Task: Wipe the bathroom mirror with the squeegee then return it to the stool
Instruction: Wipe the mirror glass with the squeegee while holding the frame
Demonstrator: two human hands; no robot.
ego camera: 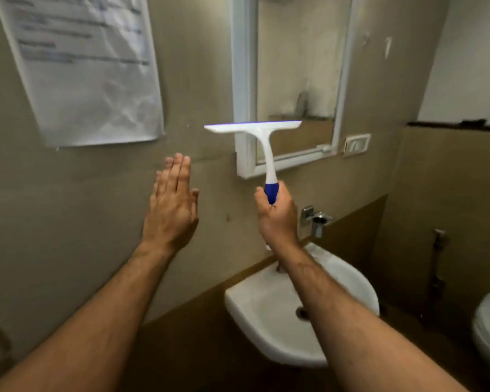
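One blurred, unreadable wall notice (79, 66)

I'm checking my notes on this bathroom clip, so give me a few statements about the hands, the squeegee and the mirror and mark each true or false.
1. The right hand grips the squeegee by its blue handle. True.
2. The left hand holds a cloth. False: it is open and empty, fingers straight.
3. The squeegee blade points up, level with the lower part of the mirror. True.
4. The mirror has a black frame. False: the frame is white.
5. A white sink sits below the mirror. True.
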